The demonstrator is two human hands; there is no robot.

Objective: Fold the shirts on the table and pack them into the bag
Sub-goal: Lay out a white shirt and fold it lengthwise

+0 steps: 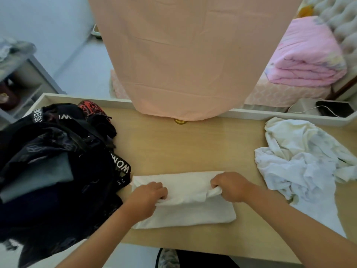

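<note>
Head view: left hand (148,198) and right hand (229,187) grip folded white shirt (189,214) at 6 o'clock; black bag (58,132) at 9 o'clock holds grey fabric (40,175); crumpled shirts (301,157) at 3 o'clock.

Table (193,147): folded shirt (193,213) at near centre, with left hand (148,194) and right hand (229,187) on its upper fold; bag (48,161) to its left; heap of shirts (301,155) to its right; hanging cloth (183,55) over the far edge; folded quilt (305,55) behind, right
</note>
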